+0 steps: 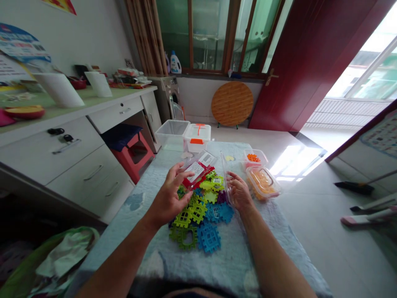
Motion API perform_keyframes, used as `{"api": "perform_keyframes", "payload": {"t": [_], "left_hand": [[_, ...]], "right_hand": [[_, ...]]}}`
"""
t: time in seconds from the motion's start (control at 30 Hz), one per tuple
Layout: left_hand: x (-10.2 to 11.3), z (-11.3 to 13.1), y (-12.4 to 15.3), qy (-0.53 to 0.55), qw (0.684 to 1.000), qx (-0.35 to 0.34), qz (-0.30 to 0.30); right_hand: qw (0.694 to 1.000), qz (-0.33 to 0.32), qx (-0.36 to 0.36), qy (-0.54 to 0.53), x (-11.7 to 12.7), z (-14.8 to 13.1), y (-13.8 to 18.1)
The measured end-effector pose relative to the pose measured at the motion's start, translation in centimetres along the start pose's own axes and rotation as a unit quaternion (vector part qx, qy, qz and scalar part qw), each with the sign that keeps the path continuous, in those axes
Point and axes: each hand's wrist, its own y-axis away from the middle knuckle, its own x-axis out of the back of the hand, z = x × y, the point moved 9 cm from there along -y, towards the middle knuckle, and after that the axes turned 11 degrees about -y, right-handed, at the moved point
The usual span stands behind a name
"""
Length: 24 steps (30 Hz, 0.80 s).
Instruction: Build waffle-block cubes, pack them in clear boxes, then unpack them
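Note:
A pile of flat plastic building tiles (201,215) in green, blue, yellow and purple lies on a light blue blanket (217,265). My left hand (170,194) hovers over the left side of the pile, fingers curled toward a clear lid with a white label (198,167) and red tiles under it. My right hand (240,192) grips the edge of a clear plastic box (228,182) tipped up on its side beside the pile.
Two small clear tubs of orange pieces (262,182) (254,158) sit right of the pile. A white case with an orange clasp (197,137) and an open clear bin (172,130) stand at the far end. White drawers (77,165) and a red stool (133,155) are left.

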Motion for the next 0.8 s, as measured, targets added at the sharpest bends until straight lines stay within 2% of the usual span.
{"api": "perform_keyframes", "payload": {"t": [0.1,0.2,0.33,0.47,0.53,0.6,0.73,0.8], "left_hand": [[-0.6,1.1,0.8,-0.054,0.997,-0.056,-0.022],[-0.5,1.3,1.0,-0.076,0.994,-0.073,-0.002],[1.7,0.9,0.8,-0.060,0.993,-0.045,0.095],[3.6,-0.6,0.7,0.104,0.977,0.024,0.186],[3.4,-1.7,0.7,0.222,0.951,0.079,0.202],[2.4,-2.9,1.0,0.330,0.911,0.151,0.197],[-0.8,-3.6,2.0,0.489,0.816,0.277,0.137],[-2.1,-2.9,2.5,0.518,0.793,0.299,0.111]], "right_hand": [[1.000,0.004,-0.004,-0.012,0.1,0.3,0.0],[1.000,0.001,-0.008,-0.016,-0.1,0.2,0.0],[1.000,0.010,-0.015,-0.024,-0.3,0.1,0.2],[0.999,0.013,-0.025,-0.031,-0.5,0.2,0.4],[0.999,0.016,-0.022,-0.035,-0.4,0.1,0.4],[0.999,0.017,-0.022,-0.045,-0.4,0.2,0.5],[0.995,-0.003,-0.036,-0.090,-1.2,0.2,0.6],[0.993,-0.001,-0.040,-0.111,-1.6,0.1,0.8]]}}
